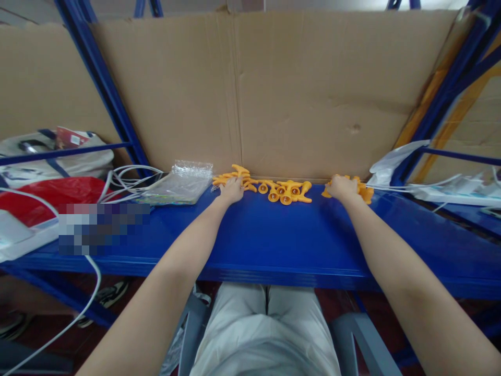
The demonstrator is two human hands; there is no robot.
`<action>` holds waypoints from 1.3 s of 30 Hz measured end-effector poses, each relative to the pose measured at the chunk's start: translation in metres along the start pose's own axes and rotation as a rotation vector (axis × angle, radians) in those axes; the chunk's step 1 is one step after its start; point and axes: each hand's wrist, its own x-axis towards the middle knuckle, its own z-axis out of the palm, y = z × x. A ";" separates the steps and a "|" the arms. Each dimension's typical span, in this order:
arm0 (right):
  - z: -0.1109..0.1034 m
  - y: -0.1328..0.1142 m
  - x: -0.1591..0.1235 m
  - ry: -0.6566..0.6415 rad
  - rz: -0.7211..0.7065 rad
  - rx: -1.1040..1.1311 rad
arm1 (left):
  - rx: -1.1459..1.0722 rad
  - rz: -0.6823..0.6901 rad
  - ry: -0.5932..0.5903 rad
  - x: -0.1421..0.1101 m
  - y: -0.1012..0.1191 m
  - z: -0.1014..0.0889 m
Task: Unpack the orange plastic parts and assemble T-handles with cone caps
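Note:
Three groups of yellow-orange plastic pieces lie along the back of the blue shelf. My left hand [234,190] rests on the left pile [240,170], its fingers stretched out over the pieces. At the right pile [367,193], my right hand [341,186] is closed, with its fingers curled down around pieces; its fingertips are hidden. Between my hands sits the middle group of pieces [287,191], several with round, hollow cup-like ends facing me. Some pieces have a T-shaped end.
A tall cardboard sheet [297,94] stands behind the shelf [282,240]. Clear plastic bags [182,183] and white cables [131,171] lie at left, near a red bag [58,196]. White plastic [391,164] sits at right, beside a blue post. A chair armrest [364,339] is below.

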 end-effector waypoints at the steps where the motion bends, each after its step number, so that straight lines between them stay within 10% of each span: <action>1: -0.002 -0.003 -0.002 0.022 -0.018 -0.003 | 0.005 0.002 -0.012 0.000 0.000 0.001; 10: -0.016 -0.048 -0.021 0.184 -0.386 0.098 | 0.039 -0.010 -0.088 0.002 0.003 0.001; 20: -0.021 -0.077 -0.042 -0.018 -0.802 0.167 | 0.071 -0.014 -0.054 0.001 0.002 0.004; 39: -0.020 -0.068 -0.029 0.224 -0.626 0.144 | 0.015 -0.034 0.105 -0.005 0.012 0.000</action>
